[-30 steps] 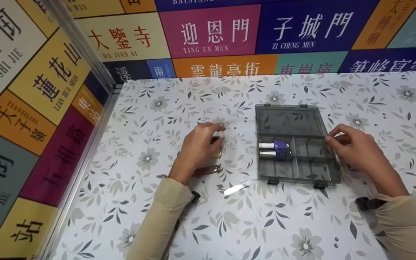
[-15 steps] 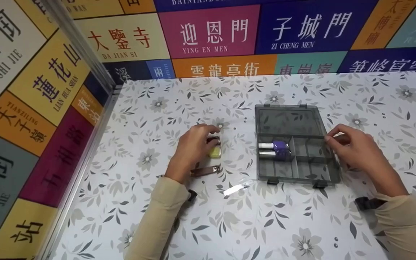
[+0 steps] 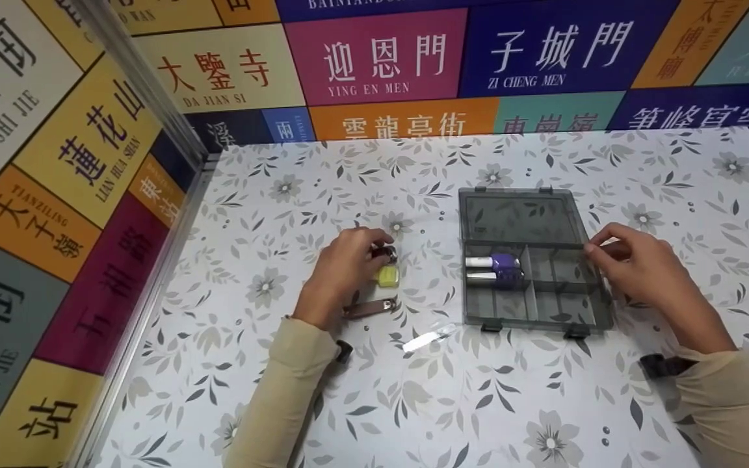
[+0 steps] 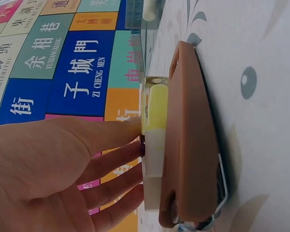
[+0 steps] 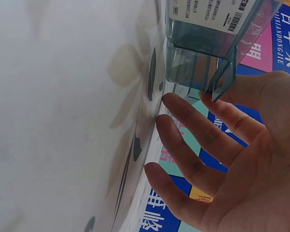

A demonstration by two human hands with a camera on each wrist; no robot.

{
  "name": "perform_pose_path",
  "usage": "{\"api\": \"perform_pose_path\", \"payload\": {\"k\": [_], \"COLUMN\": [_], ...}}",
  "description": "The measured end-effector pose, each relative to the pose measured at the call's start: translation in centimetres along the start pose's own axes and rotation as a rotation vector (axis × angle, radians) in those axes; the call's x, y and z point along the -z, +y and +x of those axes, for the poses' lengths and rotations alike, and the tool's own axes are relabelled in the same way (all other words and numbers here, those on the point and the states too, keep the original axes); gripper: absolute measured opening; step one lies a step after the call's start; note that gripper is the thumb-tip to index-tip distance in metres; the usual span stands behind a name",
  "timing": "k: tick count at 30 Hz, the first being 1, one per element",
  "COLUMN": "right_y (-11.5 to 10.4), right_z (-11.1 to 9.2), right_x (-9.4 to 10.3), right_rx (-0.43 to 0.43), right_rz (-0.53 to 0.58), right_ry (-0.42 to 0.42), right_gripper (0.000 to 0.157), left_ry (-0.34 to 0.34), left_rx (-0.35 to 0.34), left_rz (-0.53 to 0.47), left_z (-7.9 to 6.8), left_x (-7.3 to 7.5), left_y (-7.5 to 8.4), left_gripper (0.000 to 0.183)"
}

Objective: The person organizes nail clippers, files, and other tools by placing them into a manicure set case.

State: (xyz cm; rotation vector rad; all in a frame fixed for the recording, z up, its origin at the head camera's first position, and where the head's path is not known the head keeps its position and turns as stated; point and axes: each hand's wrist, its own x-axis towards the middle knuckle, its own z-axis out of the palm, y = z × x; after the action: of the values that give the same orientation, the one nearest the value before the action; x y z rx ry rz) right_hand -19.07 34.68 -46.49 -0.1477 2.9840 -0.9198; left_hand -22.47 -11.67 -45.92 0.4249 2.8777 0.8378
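Smoky grey, see-through plastic forms the hinged compartment box (image 3: 523, 218), lid laid back; the right hand (image 3: 638, 260) pinches its edge between thumb and forefinger, its other 3 fingers spread apart. The left hand (image 3: 345, 257) curves thumb and fingertips round a small dark glossy item (image 3: 386, 252) on the white, leaf-printed tabletop (image 3: 478, 403), beside a small glossy yellow bottle (image 3: 388, 276); how firmly, I cannot tell. A light, level pinch should suit such slick sides and spare the yellow neighbour a nudge. Nearby lies a tapered, smooth brown nail clipper (image 3: 369, 308); 2 shiny purple polish bottles (image 3: 506, 262) lie sideways in the box.
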Motion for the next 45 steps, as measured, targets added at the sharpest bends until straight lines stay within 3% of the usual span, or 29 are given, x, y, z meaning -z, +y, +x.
{"api": "perform_pose_path", "payload": {"k": [11, 25, 35, 45], "right_y": [-0.03, -0.07, -0.11, -0.09], "right_z": [-0.02, 0.03, 0.14, 0.06], "right_x": [-0.01, 0.04, -0.01, -0.01], "right_rx": [-0.006, 0.004, -0.007, -0.015], "right_rz": [-0.006, 0.003, -0.002, 0.006], "right_ry": [-0.001, 0.007, 0.018, 0.022], "right_gripper": [0.027, 0.027, 0.025, 0.025], "left_ry": [-0.004, -0.052, -0.046, -0.039], "left_rx": [0.002, 0.022, -0.065, -0.044], "left_rz": [-0.015, 0.003, 0.026, 0.076], "left_z": [-0.19, 0.04, -0.02, -0.48], "left_x": [0.02, -0.02, 0.04, -0.01], "left_y": [-0.12, -0.16, 0.05, 0.06], "left_gripper": [0.026, 0.033, 0.036, 0.049]}}
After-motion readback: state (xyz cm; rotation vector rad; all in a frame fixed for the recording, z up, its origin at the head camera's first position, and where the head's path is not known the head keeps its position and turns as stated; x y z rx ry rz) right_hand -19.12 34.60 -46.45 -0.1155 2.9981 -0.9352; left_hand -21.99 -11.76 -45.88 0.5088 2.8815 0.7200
